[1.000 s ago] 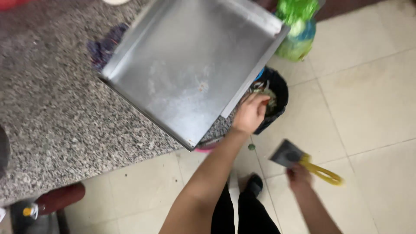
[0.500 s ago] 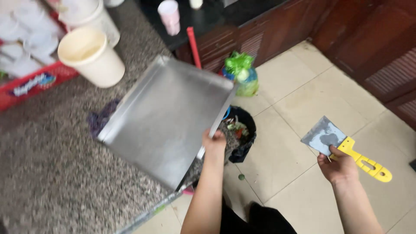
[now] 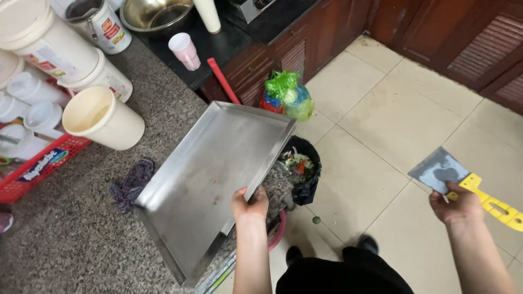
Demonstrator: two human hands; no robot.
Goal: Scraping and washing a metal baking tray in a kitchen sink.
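My left hand point(image 3: 249, 204) grips the right rim of a large rectangular steel tray point(image 3: 207, 174), held tilted over the edge of a speckled granite counter point(image 3: 71, 234). My right hand point(image 3: 456, 206) is out to the right over the tiled floor, closed on a scraper point(image 3: 442, 170) with a wide grey blade and a yellow handle. A black-lined waste bin point(image 3: 303, 170) holding vegetable scraps stands on the floor just beyond the tray's right edge.
Cream buckets point(image 3: 101, 118), a red basket point(image 3: 43, 163) of white cups, a pink cup point(image 3: 185, 51) and a steel bowl point(image 3: 155, 13) crowd the counter's far side. A dark cloth point(image 3: 132, 183) lies by the tray. A green bag point(image 3: 286, 95) sits by brown cabinets point(image 3: 452, 32).
The view has swung up and back, so the counter's far side and cabinets appear. My left hand still grips the tray near the bin; my right hand has lifted the scraper out to the right.
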